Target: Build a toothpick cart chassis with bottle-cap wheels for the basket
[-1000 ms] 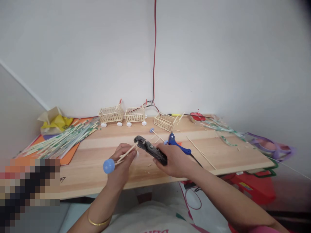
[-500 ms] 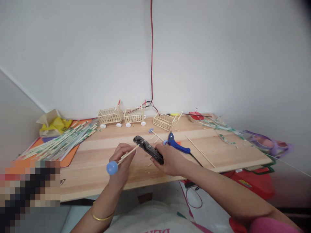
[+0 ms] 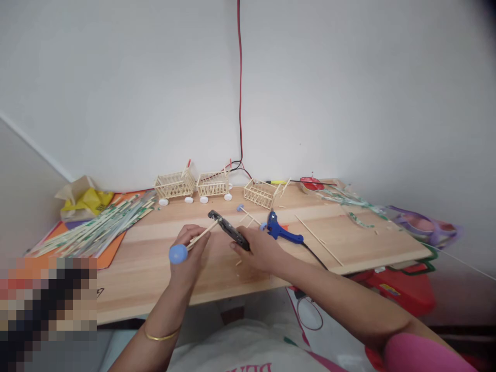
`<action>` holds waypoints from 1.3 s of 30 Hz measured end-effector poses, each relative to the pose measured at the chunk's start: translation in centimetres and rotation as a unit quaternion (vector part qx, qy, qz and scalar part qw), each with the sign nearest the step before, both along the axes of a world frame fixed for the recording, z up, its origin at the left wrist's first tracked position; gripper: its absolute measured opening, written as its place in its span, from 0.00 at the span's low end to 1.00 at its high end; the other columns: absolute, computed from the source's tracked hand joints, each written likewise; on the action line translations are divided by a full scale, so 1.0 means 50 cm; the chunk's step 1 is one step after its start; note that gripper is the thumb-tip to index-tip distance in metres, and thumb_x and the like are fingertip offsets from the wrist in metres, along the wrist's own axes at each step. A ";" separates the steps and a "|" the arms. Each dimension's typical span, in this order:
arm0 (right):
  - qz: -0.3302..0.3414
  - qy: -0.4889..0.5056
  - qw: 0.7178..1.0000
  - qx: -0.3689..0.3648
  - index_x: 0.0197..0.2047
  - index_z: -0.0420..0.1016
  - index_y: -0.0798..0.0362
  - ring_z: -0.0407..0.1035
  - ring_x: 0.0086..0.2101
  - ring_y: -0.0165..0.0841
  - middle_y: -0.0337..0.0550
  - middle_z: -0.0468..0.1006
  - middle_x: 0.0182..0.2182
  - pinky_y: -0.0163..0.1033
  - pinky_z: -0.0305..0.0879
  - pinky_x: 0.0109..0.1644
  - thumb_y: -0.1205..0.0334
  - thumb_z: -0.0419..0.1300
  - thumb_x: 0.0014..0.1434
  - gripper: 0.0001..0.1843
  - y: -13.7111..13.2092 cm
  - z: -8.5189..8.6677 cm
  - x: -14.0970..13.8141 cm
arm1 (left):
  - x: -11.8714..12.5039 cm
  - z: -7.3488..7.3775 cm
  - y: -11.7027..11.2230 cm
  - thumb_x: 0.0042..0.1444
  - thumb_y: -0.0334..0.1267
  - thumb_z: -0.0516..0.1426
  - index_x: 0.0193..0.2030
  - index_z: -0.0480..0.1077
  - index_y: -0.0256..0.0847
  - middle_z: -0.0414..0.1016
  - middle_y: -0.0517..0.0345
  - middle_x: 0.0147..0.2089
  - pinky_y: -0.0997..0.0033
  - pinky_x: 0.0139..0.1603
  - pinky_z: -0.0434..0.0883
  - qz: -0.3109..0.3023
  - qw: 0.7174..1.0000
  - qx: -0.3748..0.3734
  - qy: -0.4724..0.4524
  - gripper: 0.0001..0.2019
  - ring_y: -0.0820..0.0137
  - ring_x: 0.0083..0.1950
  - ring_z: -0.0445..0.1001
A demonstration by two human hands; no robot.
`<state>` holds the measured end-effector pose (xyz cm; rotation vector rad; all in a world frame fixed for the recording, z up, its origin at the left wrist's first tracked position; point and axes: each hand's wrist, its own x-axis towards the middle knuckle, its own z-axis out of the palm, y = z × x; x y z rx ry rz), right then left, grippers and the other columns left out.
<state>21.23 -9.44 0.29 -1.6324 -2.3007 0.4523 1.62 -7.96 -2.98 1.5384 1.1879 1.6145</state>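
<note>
My left hand [image 3: 189, 253] is closed on thin wooden sticks [image 3: 202, 235], one of which carries a blue round cap [image 3: 178, 253] at its near end. Black-handled pliers [image 3: 232, 232] are gripped in my right hand [image 3: 259, 249], their jaws at the far end of the sticks. Whether the jaws have bitten through cannot be made out. Just beyond my right hand lie a blue glue gun [image 3: 284, 232] and a stick axle with blue wheels [image 3: 250, 214].
Two stick carts with white wheels [image 3: 175, 185] [image 3: 214, 185] and a wheelless stick basket [image 3: 259, 194] stand along the wall. Wrapped chopsticks [image 3: 104, 225] lie on orange sheets at left. A red dish [image 3: 311, 184] and torn wrappers [image 3: 349, 199] are at back right.
Both hands have moved slightly up and away from me, with the sticks and pliers. The pliers' handles appear closer together. The things on the table have stayed put.
</note>
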 end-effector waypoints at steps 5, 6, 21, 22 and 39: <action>-0.029 0.005 1.000 0.008 0.39 0.69 0.53 0.69 0.31 0.35 0.44 0.76 0.29 0.36 0.46 0.32 0.44 0.49 0.64 0.20 0.010 -0.028 -0.025 | -0.004 -0.013 0.012 0.51 0.39 0.62 0.30 0.74 0.40 0.69 0.57 0.34 0.73 0.36 0.64 0.041 0.998 -0.054 -0.012 0.05 0.69 0.37 0.69; -0.029 0.002 1.000 0.006 0.38 0.69 0.53 0.69 0.31 0.35 0.44 0.76 0.29 0.36 0.46 0.31 0.44 0.49 0.64 0.20 0.013 -0.032 -0.027 | -0.004 -0.015 0.013 0.51 0.39 0.62 0.30 0.74 0.40 0.70 0.58 0.33 0.74 0.36 0.64 0.045 0.997 -0.057 -0.016 0.05 0.69 0.37 0.69; -0.011 -0.032 0.999 -0.023 0.38 0.72 0.55 0.72 0.33 0.38 0.50 0.79 0.32 0.36 0.51 0.32 0.43 0.47 0.65 0.24 0.055 -0.054 -0.043 | -0.007 -0.028 0.027 0.45 0.39 0.64 0.30 0.71 0.39 0.72 0.59 0.29 0.74 0.32 0.66 0.085 0.987 -0.109 -0.080 0.08 0.72 0.30 0.70; -0.015 -0.030 0.999 -0.023 0.37 0.72 0.55 0.72 0.33 0.38 0.50 0.79 0.31 0.36 0.51 0.32 0.44 0.47 0.65 0.24 0.057 -0.054 -0.044 | -0.007 -0.028 0.027 0.45 0.39 0.64 0.30 0.71 0.39 0.72 0.59 0.29 0.74 0.33 0.66 0.087 0.987 -0.109 -0.078 0.08 0.72 0.31 0.70; -0.035 0.266 0.954 -0.137 0.45 0.68 0.54 0.66 0.30 0.30 0.37 0.71 0.28 0.36 0.62 0.36 0.52 0.53 0.60 0.16 0.026 -0.017 0.031 | 0.009 -0.014 0.002 0.46 0.44 0.65 0.33 0.72 0.38 0.69 0.63 0.25 0.68 0.38 0.70 -0.184 0.891 -0.248 -0.334 0.13 0.76 0.27 0.68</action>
